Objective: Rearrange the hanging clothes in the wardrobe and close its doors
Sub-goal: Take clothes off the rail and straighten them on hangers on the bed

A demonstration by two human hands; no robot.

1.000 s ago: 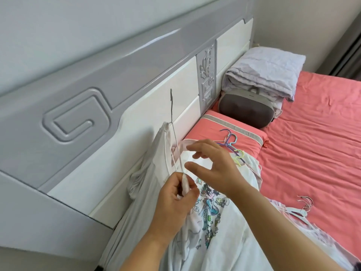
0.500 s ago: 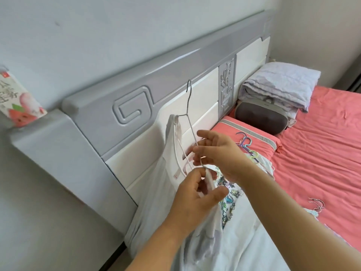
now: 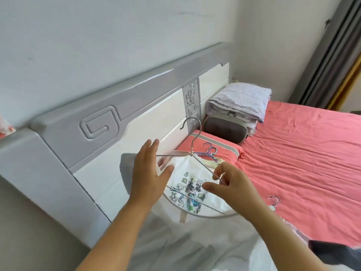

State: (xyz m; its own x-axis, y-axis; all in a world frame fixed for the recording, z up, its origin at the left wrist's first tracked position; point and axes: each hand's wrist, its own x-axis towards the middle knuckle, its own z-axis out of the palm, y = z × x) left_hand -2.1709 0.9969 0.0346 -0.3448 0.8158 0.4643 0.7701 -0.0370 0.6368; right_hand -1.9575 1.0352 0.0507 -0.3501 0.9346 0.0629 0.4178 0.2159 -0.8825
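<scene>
- We are holding the wire hanger (image 3: 195,151) over the white printed shirt (image 3: 187,184), above the bed (image 3: 293,153) near the headboard.
- Our right hand (image 3: 232,184) is pinching the hanger's right arm — a loose pinch could be letting it twist free.
- Our left hand (image 3: 150,173) is lying open, fingers straight, against the shirt's shoulder — the fabric could be sliding off.

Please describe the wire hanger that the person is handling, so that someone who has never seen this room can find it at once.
Start at the grey and white headboard and look down to the two hands before it. The wire hanger spans between them, inside a white T-shirt with a cartoon print; the right hand pinches its arm. It is thin bare metal, unlike the coloured plastic hangers on the pink pillow behind.
</scene>
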